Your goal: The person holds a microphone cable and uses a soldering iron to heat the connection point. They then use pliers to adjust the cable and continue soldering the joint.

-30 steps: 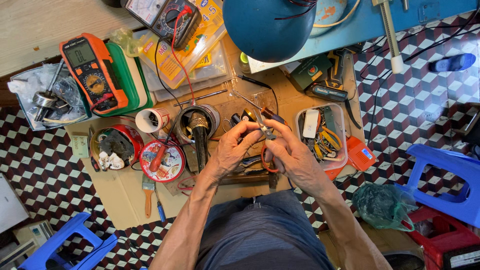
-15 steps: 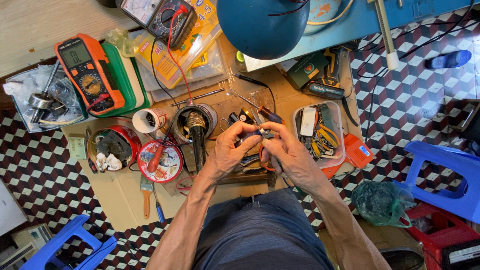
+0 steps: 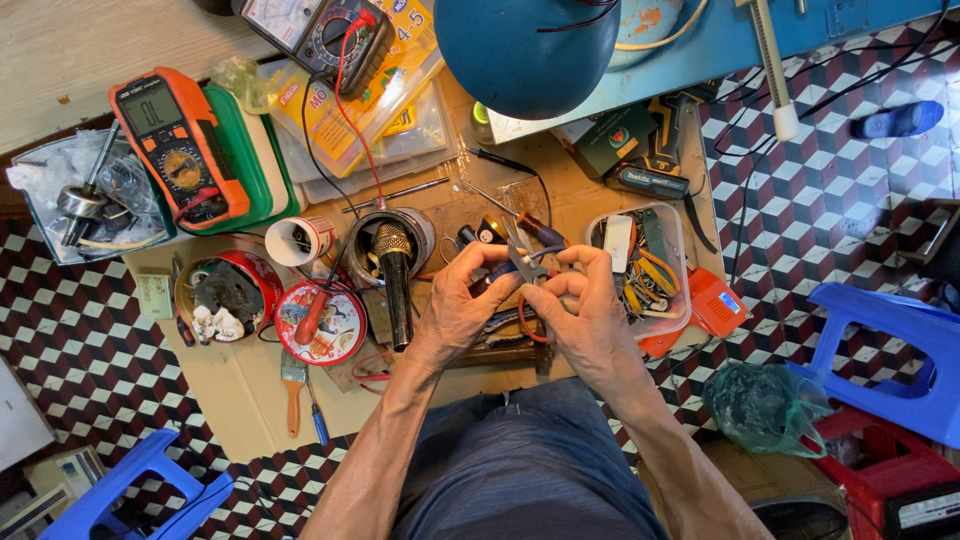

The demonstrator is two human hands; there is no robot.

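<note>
left hand (image 3: 462, 305): closed, fingers curled, thumb and fingertips pinching a small metal tool (image 3: 524, 262) at frame centre
right hand (image 3: 588, 310): closed too, fingers bent onto the same small metal tool from 3 o'clock; thumbs of both hands nearly touching
small metal tool: held above the board, just over the hands' 12 o'clock; too small to tell what kind; thin wires run from it
orange wire loop (image 3: 522, 322): hangs between the two palms, at 6 o'clock of the tool
microphone (image 3: 394, 270): gold mesh head, black body, standing in a metal tin just at 9 o'clock of the left hand
round printed tin lid (image 3: 322, 322): at 9 o'clock of the microphone, red-handled tool lying on it
red tin (image 3: 228, 293): further out at 9 o'clock, holds dark and white bits
clear parts tray (image 3: 640, 262): just beside the right hand at 2 o'clock, yellow and white parts inside
orange multimeter (image 3: 178, 142): at 10 o'clock, well apart, lying on a green case
blue lamp shade (image 3: 527, 50): at 12 o'clock, top of frame
paintbrush (image 3: 292, 388): at 8 o'clock on the cardboard sheet
blue stool (image 3: 885, 350): at 3 o'clock, on the checkered floor
</note>
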